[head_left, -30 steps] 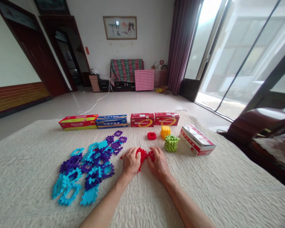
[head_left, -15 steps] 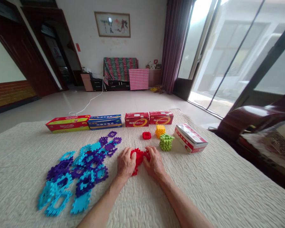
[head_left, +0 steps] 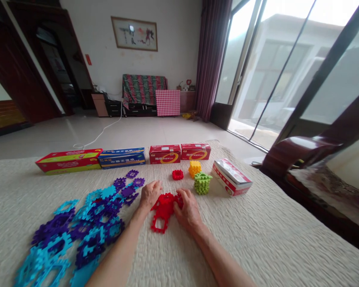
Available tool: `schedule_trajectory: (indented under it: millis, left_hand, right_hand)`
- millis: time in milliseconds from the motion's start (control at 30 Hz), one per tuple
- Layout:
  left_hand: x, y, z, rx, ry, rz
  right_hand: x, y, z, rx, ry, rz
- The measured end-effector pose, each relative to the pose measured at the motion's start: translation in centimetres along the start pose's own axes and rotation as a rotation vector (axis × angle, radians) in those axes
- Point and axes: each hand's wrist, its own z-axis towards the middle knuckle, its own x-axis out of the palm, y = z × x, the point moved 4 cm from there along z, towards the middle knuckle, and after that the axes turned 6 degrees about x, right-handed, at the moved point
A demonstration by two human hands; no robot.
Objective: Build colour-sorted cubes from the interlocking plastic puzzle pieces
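Observation:
Joined red interlocking tiles [head_left: 164, 205] lie on the cloth in front of me, one framed square sticking out toward me. My right hand [head_left: 188, 209] grips their right edge, thumb and fingers closed around a red tile there. My left hand [head_left: 150, 195] hovers at their upper left, fingers stretched forward and right, with nothing visible in them. Beyond the hands sits a small red block [head_left: 177, 174] of the same tiles. To its right stand a yellow cube [head_left: 194, 169] and a green cube [head_left: 202, 184], both with knobbly edges.
Purple and light-blue tiles [head_left: 100, 211] are heaped on the left. Along the far edge stand a red-yellow box [head_left: 70, 161], a blue box [head_left: 121, 158] and two red boxes [head_left: 164, 154]. A white-red box [head_left: 232, 177] lies at the right.
My left hand has come off the red tiles and moved up and left, uncovering more of them. My right hand still grips their right side. The view has turned slightly right.

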Motion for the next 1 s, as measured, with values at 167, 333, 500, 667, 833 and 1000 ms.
schedule_trajectory:
  millis: [167,333,500,667,833,1000]
  left_hand:
    - [0.9,1.1,0.3,0.071,-0.007,-0.192]
    - [0.7,1.1,0.2,0.034,-0.002,-0.275]
    - [0.5,0.7,0.5,0.028,-0.003,-0.266]
    - [0.3,0.5,0.7,0.039,-0.024,-0.283]
    - [0.4,0.5,0.9,0.024,-0.024,-0.309]
    - [0.6,0.6,1.0,0.03,-0.025,-0.306]
  right_hand:
    - [-0.2,0.2,-0.1,-0.002,-0.012,0.002]
    - [-0.2,0.4,-0.1,-0.005,-0.011,0.001]
    - [0.0,0.2,-0.1,-0.014,0.022,-0.019]
    - [-0.6,0.4,-0.1,-0.022,0.058,-0.054]
    - [-1.6,0.4,0.0,-0.013,0.12,-0.142]
    - [-1.8,0.3,0.0,-0.048,0.122,-0.148]
